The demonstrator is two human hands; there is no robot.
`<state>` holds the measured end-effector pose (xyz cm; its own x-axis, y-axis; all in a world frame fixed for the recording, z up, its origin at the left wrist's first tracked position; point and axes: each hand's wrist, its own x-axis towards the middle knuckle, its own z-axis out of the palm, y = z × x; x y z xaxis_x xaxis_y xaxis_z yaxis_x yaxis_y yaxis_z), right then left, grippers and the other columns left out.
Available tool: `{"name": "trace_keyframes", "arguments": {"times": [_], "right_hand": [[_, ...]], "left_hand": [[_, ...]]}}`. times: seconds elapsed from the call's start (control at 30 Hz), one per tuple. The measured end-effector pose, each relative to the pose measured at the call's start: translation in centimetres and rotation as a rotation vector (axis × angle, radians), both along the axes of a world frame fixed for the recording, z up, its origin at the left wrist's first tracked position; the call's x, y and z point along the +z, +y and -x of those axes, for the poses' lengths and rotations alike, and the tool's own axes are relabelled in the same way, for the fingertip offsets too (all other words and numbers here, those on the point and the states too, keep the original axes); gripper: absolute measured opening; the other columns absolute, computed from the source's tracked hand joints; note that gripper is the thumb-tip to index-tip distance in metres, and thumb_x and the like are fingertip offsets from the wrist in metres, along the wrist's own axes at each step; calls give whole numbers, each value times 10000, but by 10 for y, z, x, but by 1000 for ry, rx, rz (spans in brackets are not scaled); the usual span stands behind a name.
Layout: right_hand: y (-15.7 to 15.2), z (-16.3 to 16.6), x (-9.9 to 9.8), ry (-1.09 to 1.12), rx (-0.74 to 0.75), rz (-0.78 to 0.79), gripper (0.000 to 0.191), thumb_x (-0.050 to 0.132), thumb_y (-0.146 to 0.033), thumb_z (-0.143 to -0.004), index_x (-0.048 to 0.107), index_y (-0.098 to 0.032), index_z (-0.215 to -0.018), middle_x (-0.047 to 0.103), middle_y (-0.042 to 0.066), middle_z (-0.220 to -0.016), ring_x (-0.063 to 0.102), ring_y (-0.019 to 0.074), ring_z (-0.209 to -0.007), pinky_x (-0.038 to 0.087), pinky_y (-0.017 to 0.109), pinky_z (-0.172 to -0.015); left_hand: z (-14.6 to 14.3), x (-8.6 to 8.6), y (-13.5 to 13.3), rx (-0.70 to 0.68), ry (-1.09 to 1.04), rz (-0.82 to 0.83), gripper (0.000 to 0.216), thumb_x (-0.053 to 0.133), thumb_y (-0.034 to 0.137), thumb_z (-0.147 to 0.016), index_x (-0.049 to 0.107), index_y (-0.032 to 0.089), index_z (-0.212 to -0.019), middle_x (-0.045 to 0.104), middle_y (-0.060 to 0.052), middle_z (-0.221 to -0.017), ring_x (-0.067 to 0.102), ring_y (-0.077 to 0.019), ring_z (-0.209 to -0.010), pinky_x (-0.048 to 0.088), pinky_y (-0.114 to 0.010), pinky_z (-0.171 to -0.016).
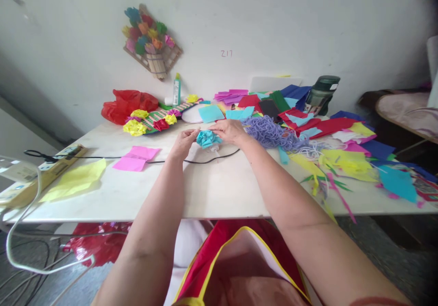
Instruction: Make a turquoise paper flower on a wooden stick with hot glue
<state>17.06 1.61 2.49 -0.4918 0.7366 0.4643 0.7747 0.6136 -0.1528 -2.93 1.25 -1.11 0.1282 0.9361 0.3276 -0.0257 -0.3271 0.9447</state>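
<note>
Between my two hands, above the middle of the white table [153,196], is a light-blue paper flower [206,139] with crumpled petals. My left hand [186,141] pinches its left edge with thumb and forefinger. On the other side, the fingers of my right hand [228,131] are closed on its upper right edge. Just below the flower lies a small whitish translucent thing [215,149] whose kind I cannot make out. A black cable [198,161] runs across the table beneath my hands.
Left are a pink paper sheet [136,158], a yellow sheet [77,178] and a power strip [65,163]. A board decorated with paper flowers [155,120] lies behind. Purple cord [270,132], coloured paper [328,128] and a dark bottle [321,95] occupy the right.
</note>
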Motion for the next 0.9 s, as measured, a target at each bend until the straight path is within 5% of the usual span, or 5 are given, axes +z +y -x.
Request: {"name": "trace_keyframes", "arguments": {"times": [0.2,0.37,0.57,0.9], "right_hand": [[-2,0,0,114,-4,-269,274,534,-248,-909,770,-170,-1024,711,119,-1107,593,260,-1057,423,372,-911],[-13,1,1,-31,-132,-8,290,479,-223,-889,757,-167,-952,740,96,-1016,649,235,-955,433,313,-776],[-7,-1,-7,-223,-153,254,484,594,-213,-784,629,-152,-1263,623,158,-1321,586,286,-1210,440,331,-964],[-8,7,-18,-296,-271,279,541,614,-288,-825,553,-123,-1337,544,222,-1336,563,338,-1236,450,385,-1009]], "left_hand": [[8,0,8,277,-34,-33,479,749,636,-649,634,173,-604,595,-3,-568,507,-113,-560,433,-249,-596],[14,-4,17,475,-55,-33,462,711,628,-676,625,178,-615,583,1,-584,506,-116,-584,423,-239,-581],[8,-4,12,515,-9,-16,433,688,596,-719,626,175,-639,555,5,-576,489,-120,-587,401,-241,-570],[4,-8,12,507,94,-80,415,653,519,-798,560,185,-571,452,19,-512,458,-133,-573,331,-257,-530]]}}
